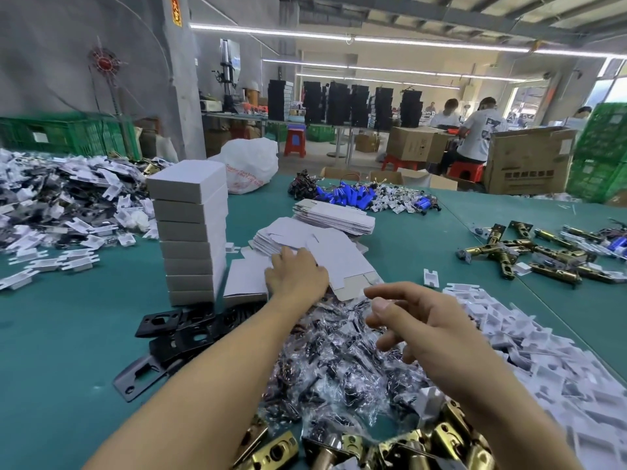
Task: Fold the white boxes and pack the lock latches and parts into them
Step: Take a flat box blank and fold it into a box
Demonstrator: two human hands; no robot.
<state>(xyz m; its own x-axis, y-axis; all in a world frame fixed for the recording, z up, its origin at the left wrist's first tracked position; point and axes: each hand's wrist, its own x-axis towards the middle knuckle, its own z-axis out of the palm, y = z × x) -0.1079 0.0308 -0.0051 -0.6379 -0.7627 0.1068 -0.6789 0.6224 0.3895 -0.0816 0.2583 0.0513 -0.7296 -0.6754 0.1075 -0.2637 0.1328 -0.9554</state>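
The flat box blank [342,262] lies loose on the near edge of a pile of blanks [281,237], in the middle of the green counter [68,334]. The left hand [297,276] rests on its left edge, knuckles up. Its fingers are hidden behind the hand, so it cannot be told whether they pinch the card or only press on it. The right hand [424,322] hovers nearer the camera over the heap of bagged screws [339,364], fingers loosely curled and holding nothing.

The blank looks like thin, light card, stiff along its panels and weak at the creases. It is probably best taken by a panel edge, not by a flap. A stack of folded boxes [193,232] stands just left of the blanks, and brass latches [403,447] lie at the near edge.
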